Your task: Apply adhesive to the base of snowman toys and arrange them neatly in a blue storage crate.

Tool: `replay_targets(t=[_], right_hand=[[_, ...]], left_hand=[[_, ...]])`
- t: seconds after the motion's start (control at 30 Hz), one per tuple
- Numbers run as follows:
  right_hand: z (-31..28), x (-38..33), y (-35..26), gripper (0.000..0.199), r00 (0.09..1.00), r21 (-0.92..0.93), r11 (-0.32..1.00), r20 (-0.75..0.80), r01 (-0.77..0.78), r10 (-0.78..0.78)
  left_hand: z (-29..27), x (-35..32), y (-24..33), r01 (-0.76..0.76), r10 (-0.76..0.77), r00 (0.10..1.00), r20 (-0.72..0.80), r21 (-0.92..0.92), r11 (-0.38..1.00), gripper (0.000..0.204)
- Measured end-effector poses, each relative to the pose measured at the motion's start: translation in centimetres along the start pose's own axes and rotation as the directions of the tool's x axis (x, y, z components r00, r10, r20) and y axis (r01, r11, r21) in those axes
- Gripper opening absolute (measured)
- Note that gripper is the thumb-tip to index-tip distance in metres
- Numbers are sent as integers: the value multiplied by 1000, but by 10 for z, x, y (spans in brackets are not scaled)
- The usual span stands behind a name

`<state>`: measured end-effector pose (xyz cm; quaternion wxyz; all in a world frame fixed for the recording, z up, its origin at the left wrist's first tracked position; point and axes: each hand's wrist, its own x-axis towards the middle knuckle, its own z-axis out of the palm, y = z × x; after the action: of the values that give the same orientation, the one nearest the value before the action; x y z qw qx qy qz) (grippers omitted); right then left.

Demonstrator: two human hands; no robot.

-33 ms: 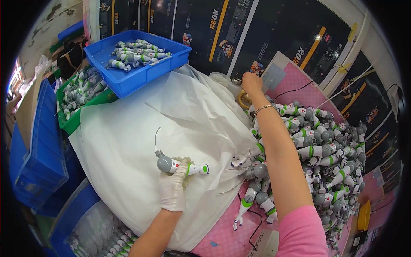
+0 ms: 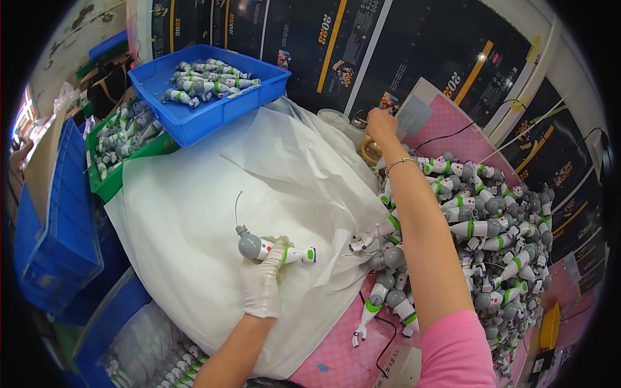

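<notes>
My left hand (image 2: 261, 284), in a white glove, is closed around a toy arm (image 2: 299, 255) above the white cloth (image 2: 194, 220). The toy arm is white with a green band and red dot, has a grey ball at its left end, and a thin wire curves up from that ball. My right hand (image 2: 381, 126), bare with a bracelet at the wrist, reaches far forward. Its fingers are curled together beside a small round metal container (image 2: 358, 119); what they hold, if anything, is hidden. Below that hand lies a yellow tape roll (image 2: 370, 150).
A large heap of similar toy arms (image 2: 498, 239) spreads along the right, partly behind my right forearm. Toy arms also fill a blue tray (image 2: 220, 119) at the back left and a green crate (image 2: 107, 187). A clear tub (image 2: 332, 119) stands by the dark printed panels.
</notes>
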<state>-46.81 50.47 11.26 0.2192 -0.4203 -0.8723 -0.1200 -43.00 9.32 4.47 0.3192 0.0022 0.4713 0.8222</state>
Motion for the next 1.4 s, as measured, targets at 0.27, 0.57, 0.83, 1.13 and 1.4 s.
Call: replay_targets(t=[0.27,0.57,0.83,1.13,1.4], right_hand=[[-61,-39,39,24,983,469,864,-115,181,-144],[-252,-300,1,14,985,770,616,-90,164,-149],[-321,-612,107,14,771,896,217,186,-387,610],[-297,-707,79,14,823,751,592,-120,-291,556],[-271,-713,60,28,857,704,651,-120,-283,502]], left_hand=[[0,-1,-7,-121,109,990,93,142,982,25],[-11,11,-23,-470,440,867,234,94,878,23],[-21,-251,-6,38,-86,720,689,86,996,25],[-29,-357,-164,507,-459,797,392,-22,861,28],[-24,-360,-172,533,-534,811,240,74,843,29]])
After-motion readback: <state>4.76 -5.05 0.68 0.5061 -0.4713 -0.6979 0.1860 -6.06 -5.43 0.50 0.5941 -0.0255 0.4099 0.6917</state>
